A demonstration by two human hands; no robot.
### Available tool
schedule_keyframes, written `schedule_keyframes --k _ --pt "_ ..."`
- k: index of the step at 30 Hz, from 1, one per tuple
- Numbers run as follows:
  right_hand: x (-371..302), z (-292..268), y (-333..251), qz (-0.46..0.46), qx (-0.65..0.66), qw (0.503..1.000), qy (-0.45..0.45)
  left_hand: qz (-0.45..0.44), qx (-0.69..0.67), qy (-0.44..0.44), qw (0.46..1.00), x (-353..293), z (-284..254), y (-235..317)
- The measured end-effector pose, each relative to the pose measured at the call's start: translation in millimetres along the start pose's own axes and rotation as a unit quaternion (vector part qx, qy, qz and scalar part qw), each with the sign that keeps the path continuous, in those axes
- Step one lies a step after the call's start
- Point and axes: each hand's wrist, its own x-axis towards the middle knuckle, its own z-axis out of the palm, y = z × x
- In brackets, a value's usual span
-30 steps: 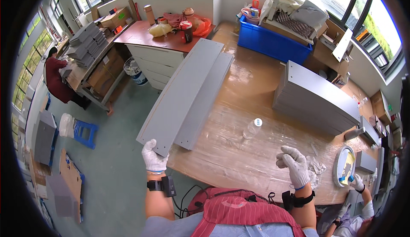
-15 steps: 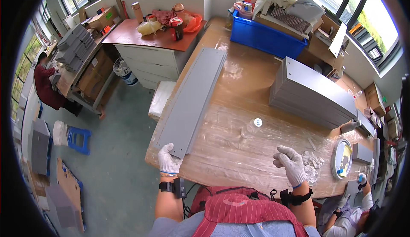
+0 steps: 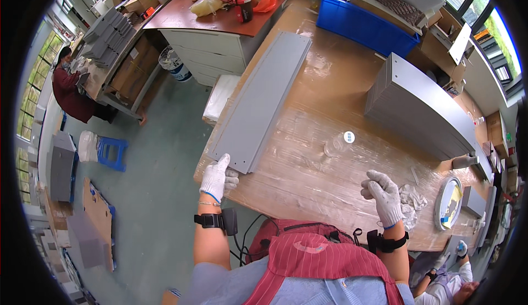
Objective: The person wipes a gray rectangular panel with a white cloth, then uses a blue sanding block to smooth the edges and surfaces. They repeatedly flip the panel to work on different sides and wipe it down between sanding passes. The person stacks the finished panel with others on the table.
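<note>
Worktop (image 3: 308, 187): covered with clear film; a clear bottle (image 3: 336, 145) and crumpled cloth (image 3: 412, 198) are placed on it.
Grey panel (image 3: 258, 104): laid flat along the worktop's left side.
Left hand (image 3: 217, 178): partly curled, thumb laid at the panel's near end; whether grip is applied cannot be told.
Right hand (image 3: 384, 195): half open, raised; nothing is seen held.
Panel stack (image 3: 423, 107): positioned at right, touched by neither hand.
Panel status: laying flat is judged done; left-hand release is not confirmed.
</note>
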Motion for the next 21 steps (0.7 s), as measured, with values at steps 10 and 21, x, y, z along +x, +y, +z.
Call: schedule_keyframes --k 10,21 --pt "0.7 -2.8 3.1 0.009 0.013 1.000 0.010 -0.014 0.064 0.094 0.993 7.6 1.0 -2.6" --pt "-0.2 -8.5 16.4 0.020 0.006 1.000 0.018 -0.012 0.142 0.053 0.988 6.5 11.7 5.2"
